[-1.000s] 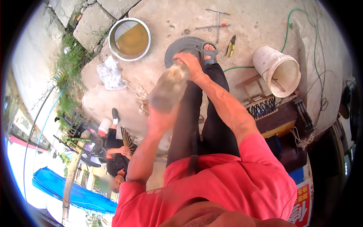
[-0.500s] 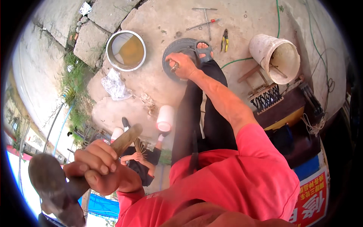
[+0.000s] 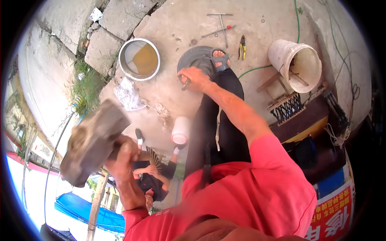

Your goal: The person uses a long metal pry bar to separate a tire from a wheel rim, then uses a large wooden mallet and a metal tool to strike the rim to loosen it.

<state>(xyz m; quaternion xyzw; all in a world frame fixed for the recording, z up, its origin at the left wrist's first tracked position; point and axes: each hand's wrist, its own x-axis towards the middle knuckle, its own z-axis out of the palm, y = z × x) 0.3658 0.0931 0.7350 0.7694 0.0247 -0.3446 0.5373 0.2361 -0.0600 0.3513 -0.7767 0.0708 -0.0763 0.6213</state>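
My left hand [image 3: 124,154], at the lower left, grips a heavy, dull brown hammer [image 3: 90,140] by its handle, raised close to the camera with its head blurred. Out in front of me, my right hand [image 3: 194,78] is closed around a short metal tool [image 3: 185,83], held at a black tire with its wheel [image 3: 187,59] lying on the concrete. My sandalled foot [image 3: 220,58] rests against the tire's right side. The tool's working end is too small and hidden to make out.
A metal basin [image 3: 157,60] of murky water, plastic bag [image 3: 126,96], crossed wrenches [image 3: 224,30], pliers [image 3: 243,48], tipped white bucket [image 3: 281,60], small stool [image 3: 269,86], green hose [image 3: 297,24] and white container [image 3: 180,127] surround me. Another person [image 3: 155,184] holding a fan [image 3: 156,160] sits at lower left.
The hammer swung from near my right hand out to the lower left, and has since risen up and inward from there. My right hand has stayed at the tire.
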